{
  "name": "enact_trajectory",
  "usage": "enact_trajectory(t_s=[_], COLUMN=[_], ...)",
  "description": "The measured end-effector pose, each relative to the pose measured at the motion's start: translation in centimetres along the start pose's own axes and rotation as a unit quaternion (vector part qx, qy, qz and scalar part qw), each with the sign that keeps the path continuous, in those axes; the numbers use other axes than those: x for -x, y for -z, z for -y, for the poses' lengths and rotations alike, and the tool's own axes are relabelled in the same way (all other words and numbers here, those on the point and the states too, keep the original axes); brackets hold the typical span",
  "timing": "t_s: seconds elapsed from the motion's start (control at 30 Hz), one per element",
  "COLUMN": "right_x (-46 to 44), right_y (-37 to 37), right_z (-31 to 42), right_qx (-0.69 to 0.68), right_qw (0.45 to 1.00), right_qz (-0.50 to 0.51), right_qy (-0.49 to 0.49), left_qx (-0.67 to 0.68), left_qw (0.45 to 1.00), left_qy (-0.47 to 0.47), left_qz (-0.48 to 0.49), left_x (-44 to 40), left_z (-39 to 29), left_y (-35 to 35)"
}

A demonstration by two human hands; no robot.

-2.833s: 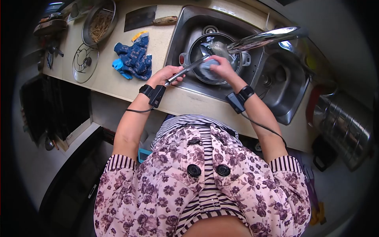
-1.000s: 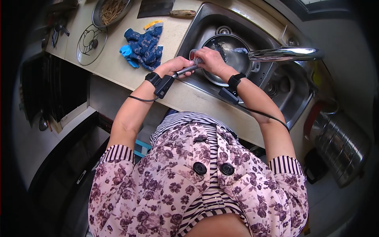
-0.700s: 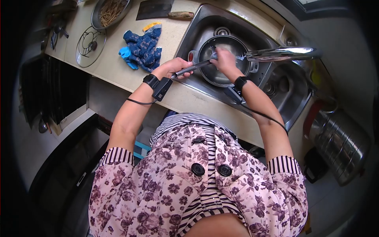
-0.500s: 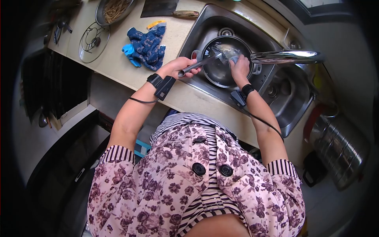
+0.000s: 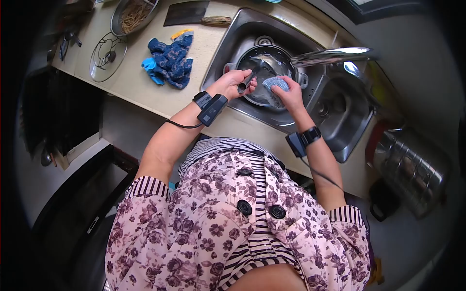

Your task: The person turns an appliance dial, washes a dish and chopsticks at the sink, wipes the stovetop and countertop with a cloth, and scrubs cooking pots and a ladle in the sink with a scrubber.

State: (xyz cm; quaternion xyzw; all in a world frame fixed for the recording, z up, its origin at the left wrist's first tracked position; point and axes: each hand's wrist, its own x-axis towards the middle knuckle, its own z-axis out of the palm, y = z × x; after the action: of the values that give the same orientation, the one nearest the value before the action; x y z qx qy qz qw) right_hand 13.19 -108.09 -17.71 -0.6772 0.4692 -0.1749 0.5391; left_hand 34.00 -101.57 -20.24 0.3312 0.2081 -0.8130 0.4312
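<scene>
My left hand (image 5: pixel 238 83) is closed round the hollow metal handle of a spatula (image 5: pixel 246 82); its dark head points into the pan and is hard to make out. In my right hand (image 5: pixel 290 93) is a light blue-grey scouring pad (image 5: pixel 275 84), pinched between thumb and fingers above the pan's near side. Beneath both hands a two-handled metal pan (image 5: pixel 268 50), wet inside, sits in the left basin of the sink (image 5: pixel 221 65). A chrome faucet (image 5: pixel 332 56) reaches over the pan's right rim.
Left of the sink, a blue patterned cloth (image 5: pixel 170 60) lies on the counter (image 5: pixel 141 99). Behind it are a cleaver (image 5: pixel 187 13) and a metal bowl (image 5: pixel 116 24) of brown strips. A glass lid (image 5: pixel 103 68) lies farther left. A large metal pot (image 5: pixel 410 167) is at right.
My right hand has lifted the scouring pad from inside the pan toward me and left. My left hand has brought the spatula handle closer to the pad. The view has shifted slightly.
</scene>
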Motion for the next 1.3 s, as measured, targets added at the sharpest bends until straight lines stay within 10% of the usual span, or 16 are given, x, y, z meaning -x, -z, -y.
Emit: enact_trajectory(t_s=[0.13,0.27,0.67,1.3], right_x=[3.2,4.2,8.0,10.0], right_y=[0.2,-1.2,4.9,4.9], right_z=[7.8,9.2,5.3,5.6], right_qx=[0.040,0.209,0.170,0.173], right_qw=[0.982,0.925,0.961,0.948], right_qz=[-0.090,0.001,-0.015,-0.054], right_qy=[0.159,0.318,0.220,0.262], left_qx=[-0.001,-0.071,0.167,0.092], left_qw=[0.993,0.987,0.982,0.989], left_qy=[-0.089,-0.103,0.066,-0.041], left_qz=[-0.074,0.097,0.065,0.112], left_x=[-1.2,0.0,-4.5,-3.8], left_z=[1.8,3.5,3.4,4.8], left_y=[-2.8,-3.4,-3.0,-3.5])
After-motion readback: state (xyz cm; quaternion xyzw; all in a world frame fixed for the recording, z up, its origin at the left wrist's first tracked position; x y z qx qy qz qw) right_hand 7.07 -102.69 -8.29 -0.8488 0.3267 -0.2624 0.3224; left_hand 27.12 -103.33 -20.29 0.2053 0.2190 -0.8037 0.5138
